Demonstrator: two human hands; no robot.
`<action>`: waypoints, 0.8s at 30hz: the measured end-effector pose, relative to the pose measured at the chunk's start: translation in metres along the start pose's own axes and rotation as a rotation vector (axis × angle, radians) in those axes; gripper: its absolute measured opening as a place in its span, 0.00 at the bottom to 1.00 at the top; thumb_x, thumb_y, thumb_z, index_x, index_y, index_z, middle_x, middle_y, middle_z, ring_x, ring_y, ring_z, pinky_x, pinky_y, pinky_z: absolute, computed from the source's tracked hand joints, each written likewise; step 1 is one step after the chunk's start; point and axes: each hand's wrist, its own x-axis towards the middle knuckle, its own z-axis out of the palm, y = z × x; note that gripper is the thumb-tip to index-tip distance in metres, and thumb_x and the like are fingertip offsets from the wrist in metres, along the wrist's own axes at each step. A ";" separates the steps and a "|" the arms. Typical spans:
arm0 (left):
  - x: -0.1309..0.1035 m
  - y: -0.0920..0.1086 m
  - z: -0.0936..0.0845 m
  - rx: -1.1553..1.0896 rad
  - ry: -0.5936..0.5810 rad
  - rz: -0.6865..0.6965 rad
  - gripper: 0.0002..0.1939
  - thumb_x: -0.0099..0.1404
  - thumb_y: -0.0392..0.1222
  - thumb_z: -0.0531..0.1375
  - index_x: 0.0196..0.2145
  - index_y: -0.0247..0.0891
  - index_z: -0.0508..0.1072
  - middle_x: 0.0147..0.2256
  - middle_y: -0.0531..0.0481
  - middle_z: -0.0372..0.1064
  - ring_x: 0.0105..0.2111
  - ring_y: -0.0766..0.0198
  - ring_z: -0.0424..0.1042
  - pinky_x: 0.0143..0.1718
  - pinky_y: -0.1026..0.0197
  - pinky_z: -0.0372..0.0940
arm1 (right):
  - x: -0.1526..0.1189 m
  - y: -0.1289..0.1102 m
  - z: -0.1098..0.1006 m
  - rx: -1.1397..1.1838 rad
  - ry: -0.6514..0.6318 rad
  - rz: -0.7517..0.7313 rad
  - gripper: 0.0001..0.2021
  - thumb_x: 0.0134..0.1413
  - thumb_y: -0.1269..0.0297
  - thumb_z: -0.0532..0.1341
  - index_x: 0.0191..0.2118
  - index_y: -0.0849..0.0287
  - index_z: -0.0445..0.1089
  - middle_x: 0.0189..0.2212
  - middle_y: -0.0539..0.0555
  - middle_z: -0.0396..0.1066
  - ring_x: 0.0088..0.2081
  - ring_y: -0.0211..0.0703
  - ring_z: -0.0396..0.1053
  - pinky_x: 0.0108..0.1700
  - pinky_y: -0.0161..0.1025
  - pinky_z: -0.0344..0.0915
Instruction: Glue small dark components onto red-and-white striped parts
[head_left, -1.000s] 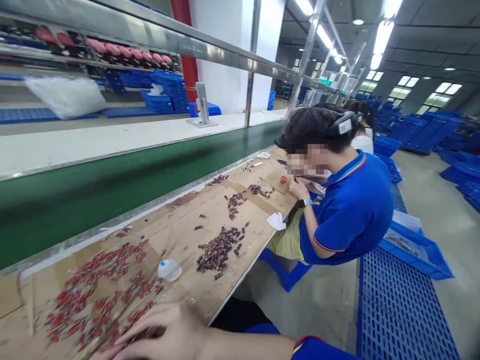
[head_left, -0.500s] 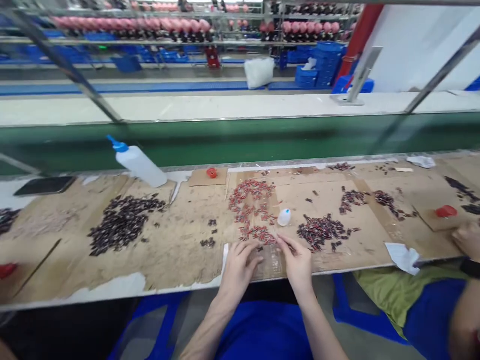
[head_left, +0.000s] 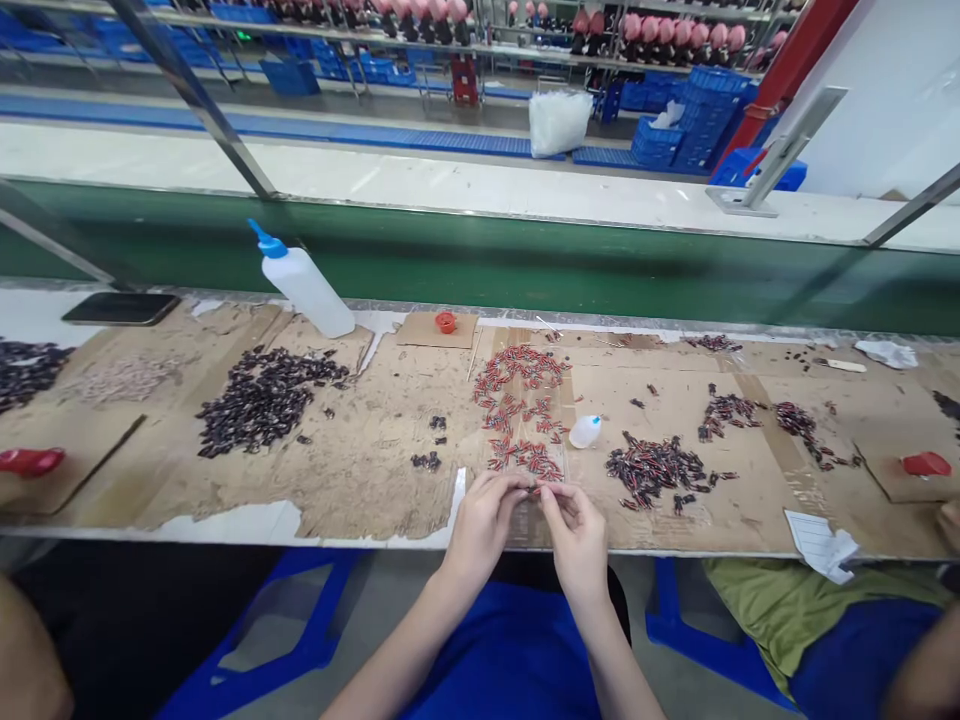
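Observation:
My left hand (head_left: 482, 522) and my right hand (head_left: 576, 535) meet at the fingertips near the table's front edge. Both are closed in a pinch around a small red-and-dark piece (head_left: 537, 489), mostly hidden by the fingers. Just beyond them lies a spread of small red pieces (head_left: 521, 370) on the cardboard. A small white bottle with a blue tip (head_left: 585, 431) leans beside that spread. To the right is a pile of red-and-black pieces (head_left: 656, 470); farther left, a heap of small black pieces (head_left: 255, 400).
A large white squeeze bottle (head_left: 311, 290) stands tilted at the back left. Behind it runs a green ledge (head_left: 465, 255). A red cap (head_left: 445, 322) sits on a cardboard square. Crumpled paper (head_left: 821, 545) lies at the front right edge. Other people sit on both sides.
My hands have come together at the fingertips; before, they were apart, the right one pinching at the red pieces. The camera view has shifted and tilted down.

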 end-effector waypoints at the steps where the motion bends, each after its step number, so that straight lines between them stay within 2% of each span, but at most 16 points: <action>1: 0.000 0.003 -0.003 -0.017 0.015 0.008 0.08 0.68 0.34 0.54 0.36 0.39 0.74 0.32 0.49 0.75 0.34 0.62 0.73 0.35 0.60 0.71 | -0.002 -0.003 0.001 0.024 -0.007 0.010 0.15 0.50 0.52 0.64 0.34 0.60 0.74 0.34 0.58 0.78 0.37 0.47 0.76 0.43 0.43 0.74; 7: 0.003 0.019 -0.014 -0.029 0.082 0.077 0.07 0.67 0.33 0.55 0.37 0.39 0.73 0.32 0.49 0.75 0.34 0.63 0.72 0.35 0.62 0.71 | -0.007 -0.017 0.006 0.108 0.008 0.030 0.15 0.47 0.52 0.67 0.31 0.60 0.74 0.30 0.56 0.77 0.32 0.45 0.76 0.40 0.43 0.75; 14: 0.001 0.026 -0.017 -0.022 0.097 0.082 0.08 0.68 0.33 0.55 0.38 0.38 0.74 0.32 0.48 0.76 0.34 0.62 0.71 0.36 0.59 0.70 | -0.010 -0.021 0.007 0.035 0.035 -0.039 0.14 0.49 0.53 0.65 0.31 0.61 0.73 0.28 0.57 0.77 0.30 0.44 0.76 0.36 0.40 0.75; 18: 0.000 0.030 -0.020 -0.068 0.068 0.006 0.08 0.67 0.34 0.55 0.36 0.39 0.75 0.31 0.48 0.76 0.34 0.61 0.72 0.36 0.59 0.71 | -0.012 -0.020 0.009 -0.016 0.052 -0.123 0.12 0.51 0.55 0.64 0.31 0.60 0.74 0.30 0.57 0.77 0.33 0.45 0.76 0.37 0.39 0.75; 24: 0.003 0.034 -0.024 -0.284 0.022 -0.252 0.06 0.63 0.37 0.60 0.33 0.38 0.77 0.31 0.48 0.76 0.33 0.63 0.75 0.36 0.62 0.71 | -0.011 -0.019 0.010 -0.060 0.080 -0.233 0.09 0.52 0.59 0.64 0.30 0.60 0.75 0.30 0.57 0.77 0.34 0.46 0.76 0.39 0.41 0.74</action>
